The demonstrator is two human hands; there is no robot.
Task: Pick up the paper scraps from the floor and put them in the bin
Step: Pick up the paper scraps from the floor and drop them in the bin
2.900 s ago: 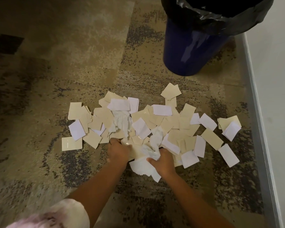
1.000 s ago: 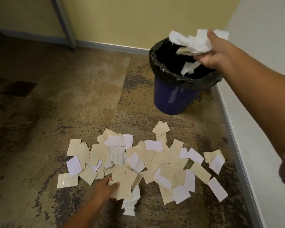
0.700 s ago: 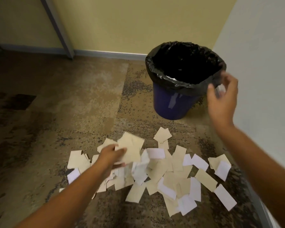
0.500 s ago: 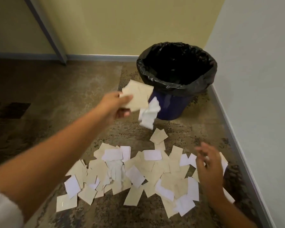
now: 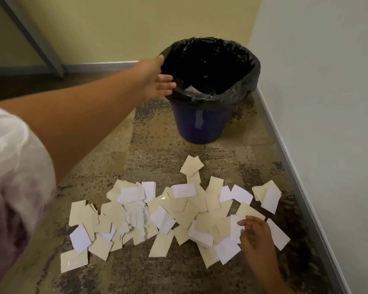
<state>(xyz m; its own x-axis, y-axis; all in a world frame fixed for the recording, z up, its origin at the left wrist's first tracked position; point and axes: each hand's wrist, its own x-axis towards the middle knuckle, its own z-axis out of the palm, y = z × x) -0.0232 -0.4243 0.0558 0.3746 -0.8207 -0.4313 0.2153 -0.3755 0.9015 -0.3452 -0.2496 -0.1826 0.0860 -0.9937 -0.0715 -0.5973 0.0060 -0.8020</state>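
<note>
Left hand [image 5: 155,78] outstretched at bin [image 5: 200,126] rim (fingers [image 5: 167,78] straight).

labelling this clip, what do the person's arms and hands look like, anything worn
Both arms are bare from the forearm down, and the left hand and right hand wear no gloves; no rings or watch show. A loose short sleeve covers the upper left arm: white, thin-looking fabric with faint pinkish-purple blotches. The right arm's upper part is out of view.

1 bin [image 5: 200,128] w/ 1 black liner [image 5: 238,96], 2 hands, approx. several dozen paper scraps [image 5: 185,211].
</note>
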